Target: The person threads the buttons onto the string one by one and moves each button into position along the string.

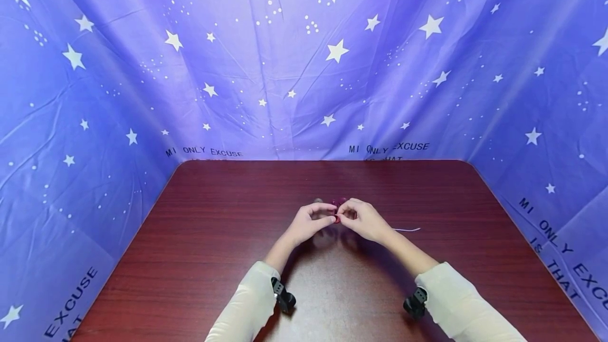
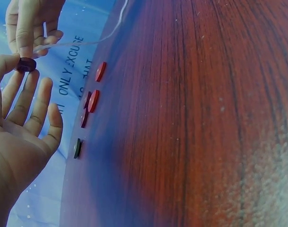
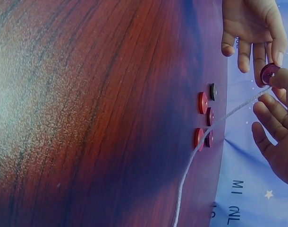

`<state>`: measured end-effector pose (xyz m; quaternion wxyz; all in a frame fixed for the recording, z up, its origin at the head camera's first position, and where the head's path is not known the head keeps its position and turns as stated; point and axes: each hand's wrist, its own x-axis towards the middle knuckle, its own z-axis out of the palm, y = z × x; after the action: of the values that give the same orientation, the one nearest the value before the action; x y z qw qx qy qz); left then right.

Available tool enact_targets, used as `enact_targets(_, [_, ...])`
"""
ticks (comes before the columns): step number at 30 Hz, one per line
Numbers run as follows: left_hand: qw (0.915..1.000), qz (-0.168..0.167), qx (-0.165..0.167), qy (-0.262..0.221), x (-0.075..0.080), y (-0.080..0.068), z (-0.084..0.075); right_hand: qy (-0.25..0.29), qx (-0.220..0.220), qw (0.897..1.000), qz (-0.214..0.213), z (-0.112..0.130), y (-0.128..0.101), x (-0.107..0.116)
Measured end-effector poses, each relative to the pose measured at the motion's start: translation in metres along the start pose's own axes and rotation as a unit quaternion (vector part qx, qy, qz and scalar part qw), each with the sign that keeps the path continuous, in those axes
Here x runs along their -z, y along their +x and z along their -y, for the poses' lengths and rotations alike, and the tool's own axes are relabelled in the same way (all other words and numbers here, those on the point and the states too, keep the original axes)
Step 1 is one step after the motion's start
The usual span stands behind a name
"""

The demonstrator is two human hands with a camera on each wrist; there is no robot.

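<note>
Dark-red, the button sits pinched between the left hand's thumb and forefinger, its other fingers spread loose. Just at 3 o'clock of it the right hand pinches the end of a white string against the button; whether the string has entered a hole is too small to make out. Both hands meet above the table's middle, and from the head view they hide most of the button and the spares beyond them.

From the right hand the string trails off toward 3 o'clock across the wood, its far end cut off in the wrist views. At 12 o'clock of the hands lie loose buttons, four red and one dark, close together; their holes are hard to see.

Blue starred cloth walls the table on three sides, printed "MI ONLY EXCUSE" with "IS THAT" half hidden behind the table edge. Pale sleeves cover both forearms.
</note>
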<state>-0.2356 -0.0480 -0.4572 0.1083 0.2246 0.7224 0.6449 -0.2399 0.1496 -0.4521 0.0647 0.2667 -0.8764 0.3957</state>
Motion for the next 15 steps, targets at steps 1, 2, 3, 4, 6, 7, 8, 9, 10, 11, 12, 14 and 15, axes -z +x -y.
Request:
enact_targets(1, [1.0,0.0,0.0,0.0,0.0,0.0001,0.0,0.001,0.0,1.0,0.001,0.0001,-0.0001,0.0])
enact_targets(2, [1.0,0.0,0.0,-0.001,0.0,0.0002,-0.0003,0.0,0.0,1.0,0.001,0.0001,-0.0001,-0.0001])
enact_targets(3, [1.0,0.0,0.001,-0.001,-0.0001,0.0001,-0.0005,0.001,-0.001,1.0,0.002,0.0,-0.0003,-0.0002])
enact_targets(4, [1.0,-0.001,0.002,0.0,-0.0002,0.0001,-0.0005,0.001,-0.002,1.0,0.003,-0.0001,-0.0003,-0.0003])
enact_targets(6, [1.0,-0.002,0.003,0.003,-0.0003,-0.0001,-0.0007,0.001,-0.003,1.0,0.004,-0.0002,-0.0003,-0.0007])
enact_targets(7, [1.0,-0.003,0.003,0.004,-0.0003,-0.0002,-0.0007,0.002,-0.003,1.0,0.004,-0.0003,-0.0002,-0.0009])
enact_targets(8, [1.0,-0.004,0.003,0.005,-0.0003,-0.0003,-0.0006,0.001,-0.003,1.0,0.004,-0.0004,-0.0002,-0.0011])
enact_targets(9, [1.0,-0.005,0.004,0.006,-0.0003,-0.0003,-0.0005,0.002,-0.003,1.0,0.003,-0.0005,-0.0001,-0.0013])
enact_targets(10, [0.9999,-0.005,0.005,0.008,-0.0003,-0.0004,-0.0002,0.002,-0.002,1.0,0.003,-0.0006,0.0001,-0.0015])
enact_targets(11, [0.9999,-0.005,0.005,0.008,-0.0004,-0.0005,0.0001,0.003,-0.001,1.0,0.004,-0.0007,0.0001,-0.0018])
enact_targets(12, [0.9999,-0.006,0.006,0.008,-0.0003,-0.0005,0.0005,0.004,-0.001,1.0,0.004,-0.0007,0.0002,-0.002])
enact_targets(14, [0.9999,-0.006,0.006,0.006,-0.0005,-0.0005,0.0014,0.006,0.0,1.0,0.006,-0.0006,0.0003,-0.0026])
enact_targets(15, [0.9999,-0.007,0.006,0.005,-0.0004,-0.0004,0.0021,0.008,0.0,1.0,0.007,-0.0004,0.0002,-0.0028])
